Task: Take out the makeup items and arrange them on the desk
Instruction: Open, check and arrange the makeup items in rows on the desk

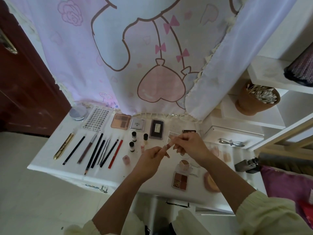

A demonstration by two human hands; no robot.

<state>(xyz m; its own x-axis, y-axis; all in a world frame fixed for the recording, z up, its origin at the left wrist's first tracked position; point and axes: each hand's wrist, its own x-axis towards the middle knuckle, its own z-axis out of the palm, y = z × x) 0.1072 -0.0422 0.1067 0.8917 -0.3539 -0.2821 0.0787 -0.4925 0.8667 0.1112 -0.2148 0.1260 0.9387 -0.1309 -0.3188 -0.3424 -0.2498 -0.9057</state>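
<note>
Both hands pinch one small pinkish tube [168, 146] above the white desk [50, 155]: the left hand [153, 157] nips its near end between fingertips, the right hand [189, 144] its far end. It looks like placing is the step in hand. Left of the fingers, small dark-capped bottles [134, 136] and a row of pencils [101, 150] lie ordered; the tube probably wants a free spot beside the bottles.
</note>
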